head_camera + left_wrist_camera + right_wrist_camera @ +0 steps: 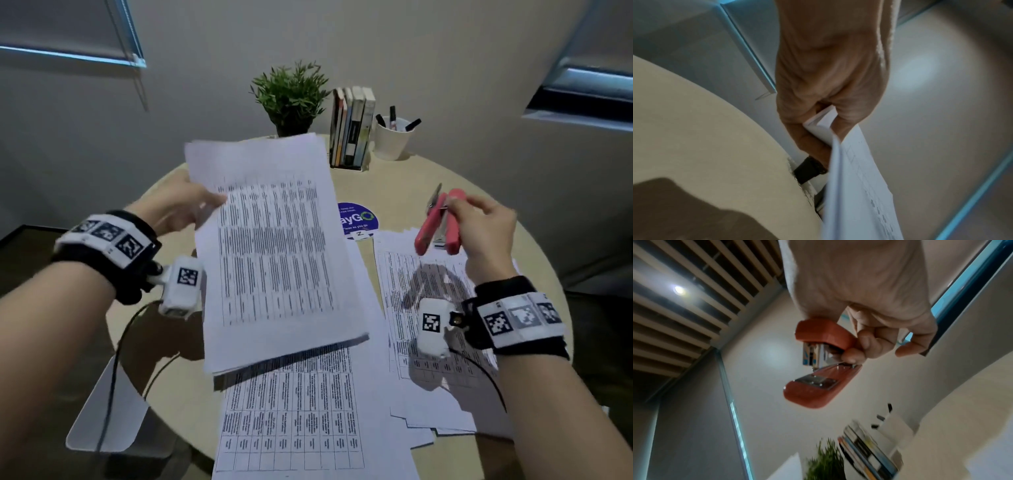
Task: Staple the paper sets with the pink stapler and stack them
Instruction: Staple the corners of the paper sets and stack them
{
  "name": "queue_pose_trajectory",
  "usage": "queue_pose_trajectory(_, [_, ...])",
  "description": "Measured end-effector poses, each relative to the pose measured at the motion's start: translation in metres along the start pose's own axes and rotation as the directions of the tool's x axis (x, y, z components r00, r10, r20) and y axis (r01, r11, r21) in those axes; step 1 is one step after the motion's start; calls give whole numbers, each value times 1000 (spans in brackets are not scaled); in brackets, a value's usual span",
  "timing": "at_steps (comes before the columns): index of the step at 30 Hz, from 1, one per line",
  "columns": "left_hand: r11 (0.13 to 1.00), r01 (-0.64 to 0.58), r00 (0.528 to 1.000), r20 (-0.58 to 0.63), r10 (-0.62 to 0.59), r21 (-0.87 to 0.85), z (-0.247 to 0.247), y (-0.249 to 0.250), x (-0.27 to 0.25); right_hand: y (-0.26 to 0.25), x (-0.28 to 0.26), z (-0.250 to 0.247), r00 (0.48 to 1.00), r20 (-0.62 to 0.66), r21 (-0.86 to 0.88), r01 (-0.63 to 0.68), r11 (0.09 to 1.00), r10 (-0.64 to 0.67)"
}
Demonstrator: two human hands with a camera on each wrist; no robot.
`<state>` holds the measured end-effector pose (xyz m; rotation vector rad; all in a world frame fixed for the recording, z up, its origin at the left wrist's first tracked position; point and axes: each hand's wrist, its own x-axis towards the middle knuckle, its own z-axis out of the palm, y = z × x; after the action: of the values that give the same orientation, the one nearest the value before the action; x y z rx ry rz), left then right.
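My left hand (pixel 186 205) pinches the left edge of a set of printed sheets (pixel 274 246) and holds it lifted above the round table (pixel 404 185). In the left wrist view the thumb and fingers (pixel 818 104) clamp the paper set (pixel 855 170) at its corner. My right hand (pixel 483 226) grips the pink stapler (pixel 442 222) in the air at the right, over a pile of sheets (pixel 431 342). The stapler (pixel 822 363) hangs with its jaws apart and nothing between them. More printed sheets (pixel 291 421) lie flat on the table's near side.
At the table's far side stand a potted plant (pixel 291 96), a rack of books (pixel 351 126) and a white cup of markers (pixel 392 135). A blue round sticker (pixel 356 219) lies mid-table. A light chair seat (pixel 102 411) shows at lower left.
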<state>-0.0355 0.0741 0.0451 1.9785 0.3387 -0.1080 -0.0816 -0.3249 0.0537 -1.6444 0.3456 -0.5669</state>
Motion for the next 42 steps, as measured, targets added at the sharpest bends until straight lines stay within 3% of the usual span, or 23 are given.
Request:
queue_pose_trajectory(3, [997,-60,998,35,59,43,21,33,-8,-19,15,-23,997,-73,73,47,996,-41])
queue_pose_trajectory(7, [986,-140,976,180,121,91,91,56,-23,-41,23,-45,987,-135,135,100,986,-82])
queue_pose_trajectory(11, [990,-138,921,370,118,30,180,65,-34,-39,18,-51,990,-103,96,105,990,-95])
queue_pose_trajectory(17, [965,-256,891,401,212,61,265,53,-35,8,4,-44,1000,-23,-29,18,999,-18])
queue_pose_trajectory(22, [839,-448,845,452,285,308,243,42,-29,58,-11,-34,986,37,-109,-155,982,160])
queue_pose_trajectory(25, [685,-521,839,455,300,509,198,23,-17,73,-9,-31,951,72,-89,-295,951,302])
queue_pose_trajectory(27, [602,-484,860,471,195,635,167,13,-18,80,-5,-28,907,101,-76,-403,912,409])
queue_pose_trajectory(30, [551,-430,871,489,45,715,135,-1,-26,79,-11,-23,846,151,-84,-505,859,512])
queue_pose_trajectory(32, [534,-426,867,498,12,730,129,-11,-30,76,-16,-19,841,164,-135,-499,856,516])
queue_pose_trajectory(37, [559,-434,873,484,65,707,133,-21,-29,78,-15,-21,850,174,-230,-456,860,497])
queue_pose_trajectory(42, [701,-444,877,429,214,558,142,-19,-28,79,-13,-23,852,178,-276,-436,856,492])
